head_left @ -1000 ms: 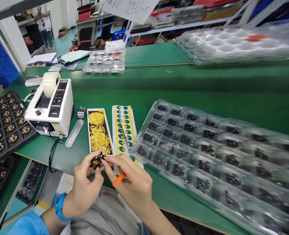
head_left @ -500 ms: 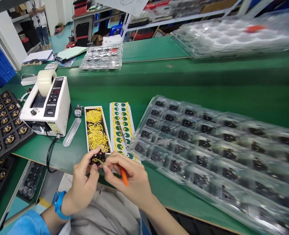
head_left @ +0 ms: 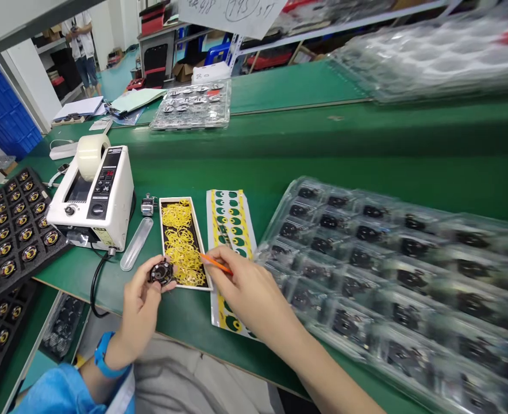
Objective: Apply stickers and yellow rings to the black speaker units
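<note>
My left hand (head_left: pixel 139 307) is closed on a small round black part (head_left: pixel 161 272), its open side turned up. In my right hand (head_left: pixel 243 282) is a slim orange tool (head_left: pixel 216 264). Its tip is too small to make out. The tool reaches over the right edge of a narrow white box (head_left: pixel 203 261), which is filled with thin yellow rings (head_left: pixel 179 238). Beneath and beside my right hand lies a sticker sheet (head_left: pixel 231 202) with green and yellow shapes.
Clear plastic trays (head_left: pixel 366 230) with black parts cover the right side. On the left stand a white tape dispenser (head_left: pixel 118 201) and a black foam tray (head_left: pixel 16 230). A metal tally counter (head_left: pixel 148 204) and a clear tube (head_left: pixel 137 244) lie between. A person (head_left: pixel 80 46) stands far back.
My right hand has moved away from the black part, up and right over the box of yellow rings. The yellow piece seen at the black part earlier is no longer visible there. The view has shifted.
</note>
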`<move>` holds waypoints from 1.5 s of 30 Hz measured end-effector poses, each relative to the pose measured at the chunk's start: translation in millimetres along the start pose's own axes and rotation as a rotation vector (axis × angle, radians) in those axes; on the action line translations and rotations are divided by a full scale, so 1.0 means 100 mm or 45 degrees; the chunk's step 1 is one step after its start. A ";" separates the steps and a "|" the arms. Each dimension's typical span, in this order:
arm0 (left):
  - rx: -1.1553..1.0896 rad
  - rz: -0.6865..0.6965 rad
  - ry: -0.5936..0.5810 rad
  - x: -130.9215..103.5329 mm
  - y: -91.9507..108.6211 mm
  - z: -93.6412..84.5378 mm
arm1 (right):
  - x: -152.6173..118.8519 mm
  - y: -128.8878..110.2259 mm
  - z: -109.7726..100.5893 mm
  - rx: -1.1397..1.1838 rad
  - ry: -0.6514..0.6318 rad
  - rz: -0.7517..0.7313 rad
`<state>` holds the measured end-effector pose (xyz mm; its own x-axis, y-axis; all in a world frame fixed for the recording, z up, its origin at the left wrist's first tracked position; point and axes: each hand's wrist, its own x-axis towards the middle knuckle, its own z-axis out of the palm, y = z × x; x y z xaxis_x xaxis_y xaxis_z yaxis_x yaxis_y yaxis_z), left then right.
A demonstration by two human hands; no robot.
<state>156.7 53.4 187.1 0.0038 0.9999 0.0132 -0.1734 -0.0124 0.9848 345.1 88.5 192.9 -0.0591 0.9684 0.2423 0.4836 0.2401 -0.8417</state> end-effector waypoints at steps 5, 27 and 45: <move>0.017 -0.012 0.057 0.05 -0.10 -0.24 | 0.05 0.08 -0.02 -0.139 -0.046 -0.020; -0.096 -0.106 0.073 0.13 -0.16 -0.34 | 0.02 0.01 -0.06 -0.691 -0.171 -0.204; -0.220 -0.037 0.042 0.19 -0.36 -0.38 | 0.81 1.28 -2.01 -1.340 -0.162 0.421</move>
<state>125.9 72.7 144.8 -0.0205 0.9995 -0.0234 -0.3407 0.0150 0.9401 577.7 184.4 202.3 0.1498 0.9885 -0.0203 0.9886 -0.1501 -0.0109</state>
